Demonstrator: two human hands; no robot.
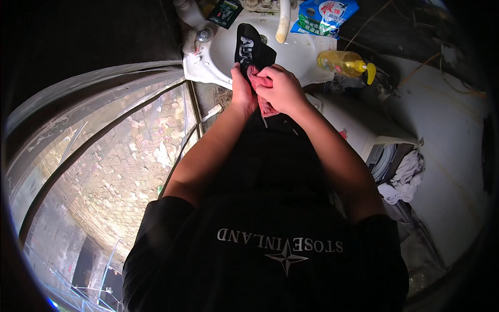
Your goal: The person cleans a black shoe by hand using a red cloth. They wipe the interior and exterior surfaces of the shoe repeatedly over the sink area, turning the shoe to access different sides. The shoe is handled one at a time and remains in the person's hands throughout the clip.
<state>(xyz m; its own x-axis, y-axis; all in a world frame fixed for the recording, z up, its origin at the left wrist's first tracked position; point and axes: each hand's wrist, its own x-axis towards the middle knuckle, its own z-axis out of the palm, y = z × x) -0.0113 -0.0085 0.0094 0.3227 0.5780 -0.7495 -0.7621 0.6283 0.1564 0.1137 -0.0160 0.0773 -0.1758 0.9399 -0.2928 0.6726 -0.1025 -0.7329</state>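
A black item with pale lettering, perhaps a slipper or shoe, is held over the white washbasin. My left hand grips its near end from the left side. In my right hand is a red cloth, bunched between the fingers and pressed against the near part of the black item. The cloth's lower end hangs between my wrists. What kind of item the black one is cannot be told for certain.
A pale faucet spout reaches over the basin. Around the rim are a blue detergent bag, a yellow pump bottle, a dark packet and a white bottle. Mesh netting hangs at left; a white cloth lies right.
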